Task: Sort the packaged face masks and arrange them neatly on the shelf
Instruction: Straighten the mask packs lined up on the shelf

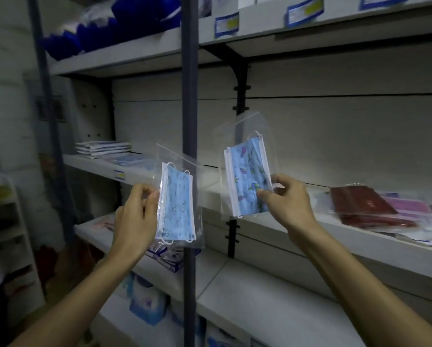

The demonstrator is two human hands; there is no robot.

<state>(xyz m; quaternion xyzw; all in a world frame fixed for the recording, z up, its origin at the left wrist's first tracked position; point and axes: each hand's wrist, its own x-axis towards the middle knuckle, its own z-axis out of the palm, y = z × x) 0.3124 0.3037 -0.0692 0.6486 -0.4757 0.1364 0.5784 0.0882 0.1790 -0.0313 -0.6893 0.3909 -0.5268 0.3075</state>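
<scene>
Both packs are held upright before the shelf (260, 221), likely for comparing prints: left hand (134, 221) fingers pinch the pale-blue mask pack (178, 204), right hand (288, 199) fingers pinch the patterned pack (247, 176).

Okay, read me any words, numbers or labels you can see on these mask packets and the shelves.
None can be read.
Blue-framed shelf tags on the top shelf edge: print too blurred.
Small tag on the middle shelf edge: too blurred.
Left packet and right packet: cartoon prints only, no legible text.
</scene>
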